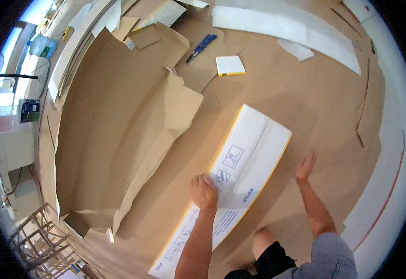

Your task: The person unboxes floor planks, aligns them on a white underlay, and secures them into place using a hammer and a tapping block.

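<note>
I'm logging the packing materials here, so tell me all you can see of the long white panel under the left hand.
The white panel is long and flat, looks like card, and has yellow edging along both long sides. Its face carries blue boxed drawings and print, with a lengthwise crease toward the far end. It lies slantwise on the brown surface, far end to the right. The left hand touches its left edge; the left forearm hides part of the near half.

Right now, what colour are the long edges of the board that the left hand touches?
Yellow, along the white board; the head view shows it best.
</note>
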The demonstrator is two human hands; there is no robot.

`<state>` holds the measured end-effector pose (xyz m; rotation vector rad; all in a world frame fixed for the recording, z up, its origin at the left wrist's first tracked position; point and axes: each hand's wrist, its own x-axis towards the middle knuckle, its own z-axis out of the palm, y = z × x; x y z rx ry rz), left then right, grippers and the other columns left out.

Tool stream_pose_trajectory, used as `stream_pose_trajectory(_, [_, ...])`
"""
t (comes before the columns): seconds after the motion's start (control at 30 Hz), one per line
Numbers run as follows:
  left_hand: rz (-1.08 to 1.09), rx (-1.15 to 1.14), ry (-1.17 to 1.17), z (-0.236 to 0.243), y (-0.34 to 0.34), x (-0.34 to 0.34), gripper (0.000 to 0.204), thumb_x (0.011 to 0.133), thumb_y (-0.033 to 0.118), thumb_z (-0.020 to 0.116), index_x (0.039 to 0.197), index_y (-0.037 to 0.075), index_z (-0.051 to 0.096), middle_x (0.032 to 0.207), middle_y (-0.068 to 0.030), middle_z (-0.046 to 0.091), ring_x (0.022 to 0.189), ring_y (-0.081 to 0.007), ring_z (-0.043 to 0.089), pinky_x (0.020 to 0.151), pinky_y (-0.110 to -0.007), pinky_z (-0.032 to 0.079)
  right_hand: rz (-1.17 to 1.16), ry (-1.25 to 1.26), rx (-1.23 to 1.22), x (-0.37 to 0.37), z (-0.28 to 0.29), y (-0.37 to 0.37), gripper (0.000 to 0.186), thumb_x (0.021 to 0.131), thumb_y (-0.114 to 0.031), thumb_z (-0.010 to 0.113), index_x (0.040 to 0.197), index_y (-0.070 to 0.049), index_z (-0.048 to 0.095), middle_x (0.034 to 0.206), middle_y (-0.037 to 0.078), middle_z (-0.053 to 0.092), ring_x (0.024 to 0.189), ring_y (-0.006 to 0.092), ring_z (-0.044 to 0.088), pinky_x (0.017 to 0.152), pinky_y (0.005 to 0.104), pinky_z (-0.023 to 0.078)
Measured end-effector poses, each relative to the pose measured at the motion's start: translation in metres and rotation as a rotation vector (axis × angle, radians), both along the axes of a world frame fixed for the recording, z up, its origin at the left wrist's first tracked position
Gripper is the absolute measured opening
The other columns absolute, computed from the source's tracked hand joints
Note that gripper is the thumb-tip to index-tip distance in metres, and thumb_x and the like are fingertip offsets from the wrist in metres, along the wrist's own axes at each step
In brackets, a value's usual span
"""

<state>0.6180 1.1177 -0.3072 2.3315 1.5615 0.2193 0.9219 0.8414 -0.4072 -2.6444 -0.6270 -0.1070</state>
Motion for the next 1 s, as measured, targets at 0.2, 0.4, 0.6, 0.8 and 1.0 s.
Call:
stream_pose_trajectory(0.2, [-0.025,-0.093,-0.072,0.008,0.007,0.021,0.024,0.097,0.018,0.049,0.095,0.002,0.066,0.094,-0.0165,0.064,0.089,-0.0368,0.059,0.081,-0.048,0.048,0.472,-0.134,0.127,0.202,0.030,0.356,0.034,0.091,-0.006,0.060,0.124,0.002,0.057,0.125,0.022,0.060,0.119,0.0394,0.055,0.103,0.0460,0.043])
stream_pose_trajectory(0.4, [0.026,-0.162,-0.089,0.016,0.013,0.015,0.020,0.095,0.019,0.053,0.098,0.004,0.067,0.097,-0.0147,0.065,0.092,-0.0354,0.061,0.082,-0.047,0.048,0.895,-0.371,-0.238,0.145,0.030,0.575,0.043,0.095,-0.010,0.051,0.137,-0.005,0.055,0.143,0.015,0.053,0.135,0.0324,0.046,0.106,0.0452,0.045])
stream_pose_trajectory(0.6, [0.022,-0.177,-0.065,0.013,0.008,0.012,0.022,0.095,0.023,0.054,0.103,0.005,0.065,0.100,-0.0128,0.065,0.094,-0.0333,0.061,0.084,-0.046,0.047,0.959,-0.411,-0.706,0.140,0.023,0.602,0.037,0.093,-0.014,0.054,0.129,-0.008,0.060,0.135,0.012,0.058,0.129,0.0330,0.051,0.100,0.0486,0.047])
stream_pose_trajectory(0.8, [0.016,-0.187,-0.016,0.009,0.009,0.012,0.022,0.094,0.023,0.054,0.100,0.005,0.065,0.097,-0.0132,0.064,0.093,-0.0320,0.061,0.085,-0.045,0.048,0.928,-0.032,-0.369,0.133,0.057,0.532,0.040,0.089,-0.023,0.062,0.125,-0.005,0.060,0.119,0.016,0.064,0.107,0.0364,0.064,0.089,0.0484,0.052])
stream_pose_trajectory(1.0, [0.049,-0.238,-0.179,0.010,0.018,0.015,0.022,0.094,0.024,0.053,0.097,0.005,0.065,0.095,-0.0164,0.063,0.090,-0.0361,0.060,0.082,-0.048,0.048,0.918,0.278,-0.168,0.113,0.096,0.369,0.053,0.100,-0.043,0.055,0.136,-0.003,0.055,0.123,0.023,0.064,0.112,0.0392,0.063,0.094,0.0472,0.049])
